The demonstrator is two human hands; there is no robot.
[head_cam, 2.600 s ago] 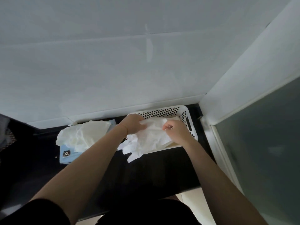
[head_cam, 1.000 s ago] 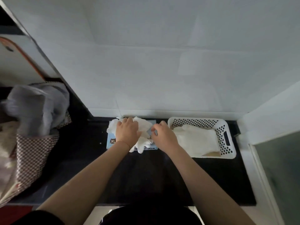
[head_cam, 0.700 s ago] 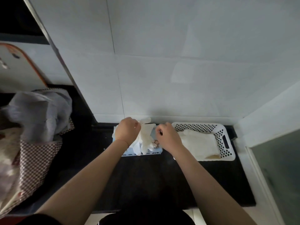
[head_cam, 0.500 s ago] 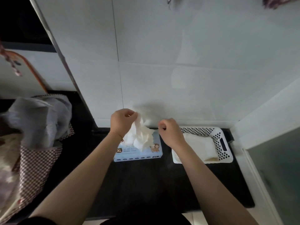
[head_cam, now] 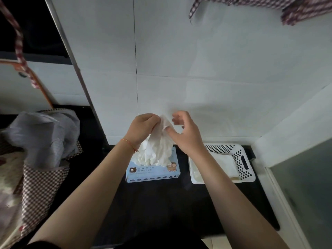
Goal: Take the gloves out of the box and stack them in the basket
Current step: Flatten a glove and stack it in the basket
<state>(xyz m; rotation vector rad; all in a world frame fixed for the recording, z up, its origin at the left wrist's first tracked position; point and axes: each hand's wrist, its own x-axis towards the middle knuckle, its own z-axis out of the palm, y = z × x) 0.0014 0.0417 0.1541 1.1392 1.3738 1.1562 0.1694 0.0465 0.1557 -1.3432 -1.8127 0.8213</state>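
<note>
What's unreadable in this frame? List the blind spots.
Head view only:
- Glove count in the bunch of gloves: folds overlap.
- Opening of the box: the bunch covers it.
- Depth of the stack in the basket: right forearm crosses it.
- Left hand fingertips: curled into the bunch.
- Box small print: too small.

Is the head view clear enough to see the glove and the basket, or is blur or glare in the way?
Head view: dim and soft, but the glove pinched by the left hand and right hand reads clearly; the basket is sharp; straight edges bow from the wide-angle lens; faint sheen on the wall.
</note>
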